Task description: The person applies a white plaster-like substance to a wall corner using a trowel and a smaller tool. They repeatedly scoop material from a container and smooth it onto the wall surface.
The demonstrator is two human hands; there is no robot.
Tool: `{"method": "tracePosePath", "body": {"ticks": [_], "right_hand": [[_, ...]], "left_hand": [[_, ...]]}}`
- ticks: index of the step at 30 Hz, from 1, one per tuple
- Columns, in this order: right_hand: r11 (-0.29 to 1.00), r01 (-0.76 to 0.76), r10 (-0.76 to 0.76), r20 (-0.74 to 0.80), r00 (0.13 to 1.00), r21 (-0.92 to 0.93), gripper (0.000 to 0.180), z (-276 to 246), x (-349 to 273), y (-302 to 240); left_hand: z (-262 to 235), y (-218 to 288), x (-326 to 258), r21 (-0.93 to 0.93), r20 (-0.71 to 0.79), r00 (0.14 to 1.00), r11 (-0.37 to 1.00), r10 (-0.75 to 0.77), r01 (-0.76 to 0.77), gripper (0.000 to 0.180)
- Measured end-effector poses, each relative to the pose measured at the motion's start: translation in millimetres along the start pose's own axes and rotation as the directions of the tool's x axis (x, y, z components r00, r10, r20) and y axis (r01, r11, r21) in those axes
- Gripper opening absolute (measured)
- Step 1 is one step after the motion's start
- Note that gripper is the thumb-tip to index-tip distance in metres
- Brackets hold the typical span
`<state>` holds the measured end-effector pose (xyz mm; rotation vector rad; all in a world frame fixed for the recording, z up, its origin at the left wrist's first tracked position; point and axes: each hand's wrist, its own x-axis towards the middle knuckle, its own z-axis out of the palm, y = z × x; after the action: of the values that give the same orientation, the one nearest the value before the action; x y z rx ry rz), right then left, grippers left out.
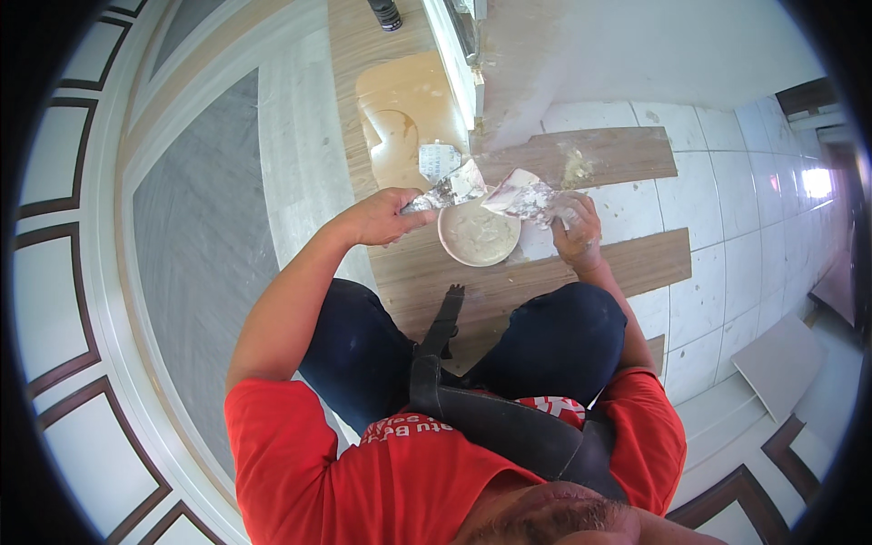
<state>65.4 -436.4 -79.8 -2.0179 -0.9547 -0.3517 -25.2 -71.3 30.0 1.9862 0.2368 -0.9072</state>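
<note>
From where I stand, the left hand [380,217] grips a flat, paste-caked scraper [465,184] and the right hand [579,231] a second such scraper [521,194] over a round white bowl [476,263] of creamy paste [481,236], seemingly working paste between them (whether they touch, I can't tell), the next stroke calling for steadiness.

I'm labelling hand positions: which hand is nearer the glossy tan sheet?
Left: the left hand is just below the tan sheet in view; the right hand is farther off, right of the bowl.
</note>
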Motion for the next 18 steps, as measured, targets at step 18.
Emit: {"method": "tracePosePath", "body": {"ticks": [18], "right_hand": [[0.975,0.223,-0.223,-0.035,0.974,-0.017,0.03,-30,47,-34]], "left_hand": [[38,0,8,0.229,-0.282,0.867,0.906,0.412,-0.356,0.04]]}}
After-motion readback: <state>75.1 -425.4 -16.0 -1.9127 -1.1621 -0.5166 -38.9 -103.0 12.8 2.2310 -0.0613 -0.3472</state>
